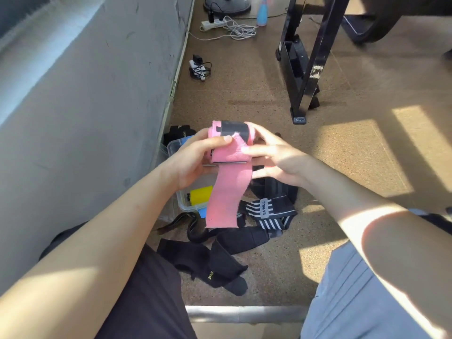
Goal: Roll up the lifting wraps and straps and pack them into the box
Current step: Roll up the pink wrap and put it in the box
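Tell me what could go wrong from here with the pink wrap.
The pink wrap is only partly rolled; a long tail hangs free below the left hand and right hand. If the fingers slacken, the roll may loosen.
The tail dangles toward the black straps on the floor and could snag on them.
The clear box already holds a yellow roll, so room may be tight.

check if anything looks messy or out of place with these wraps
Nothing looks damaged, but it is untidy. The pink wrap held by the left hand and right hand is only partly rolled, its tail hanging loose. On the floor, black wraps and a striped wrap lie unrolled in a tangled heap beside the clear box.
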Demonstrator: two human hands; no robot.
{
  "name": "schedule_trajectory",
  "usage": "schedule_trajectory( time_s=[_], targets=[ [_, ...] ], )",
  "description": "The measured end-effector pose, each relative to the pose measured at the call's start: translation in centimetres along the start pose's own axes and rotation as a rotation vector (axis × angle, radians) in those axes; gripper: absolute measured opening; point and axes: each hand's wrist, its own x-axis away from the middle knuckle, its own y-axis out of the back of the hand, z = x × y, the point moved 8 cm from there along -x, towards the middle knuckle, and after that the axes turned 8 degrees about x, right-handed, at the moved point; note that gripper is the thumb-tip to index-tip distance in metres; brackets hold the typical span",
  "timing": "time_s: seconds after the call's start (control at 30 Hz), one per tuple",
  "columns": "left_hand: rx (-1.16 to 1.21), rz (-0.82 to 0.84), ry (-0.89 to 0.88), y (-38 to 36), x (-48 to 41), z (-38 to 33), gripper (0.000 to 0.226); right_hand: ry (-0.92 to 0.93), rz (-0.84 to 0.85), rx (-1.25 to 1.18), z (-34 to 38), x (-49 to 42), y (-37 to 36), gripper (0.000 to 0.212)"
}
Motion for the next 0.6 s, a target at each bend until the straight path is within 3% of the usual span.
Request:
schedule_trajectory(
  time_s=[0.2,0.3,0.43,0.5,0.6],
  targets=[
    [-0.042,0.044,-0.148,0.1,1.9,-1.6,0.069,-0.112,-0.017,-0.142,0.7,2.3,-1.4,0.04],
    [-0.143,0.12,-0.183,-0.9,3.4,-1.9,0.079,-0.117,-0.091,-0.203,1.5,3.2,-1.9,0.046],
    [-0.192,0.165,-0.183,-1.2,5.3,-2.9,0.095,-0.044,-0.162,-0.164,4.3,4.5,-2.3,0.039],
    [-0.13,0.191,-0.131,-1.2,6.1,-3.1,0.091,-0.015,-0.172,-0.112,5.7,5.2,-2.6,0.041],
    [0.008,0.156,-0.048,-1.3,7.2,-3.8,0.054,-0.015,-0.191,-0.03,7.3,5.8,-3.3,0.043]
  ],
)
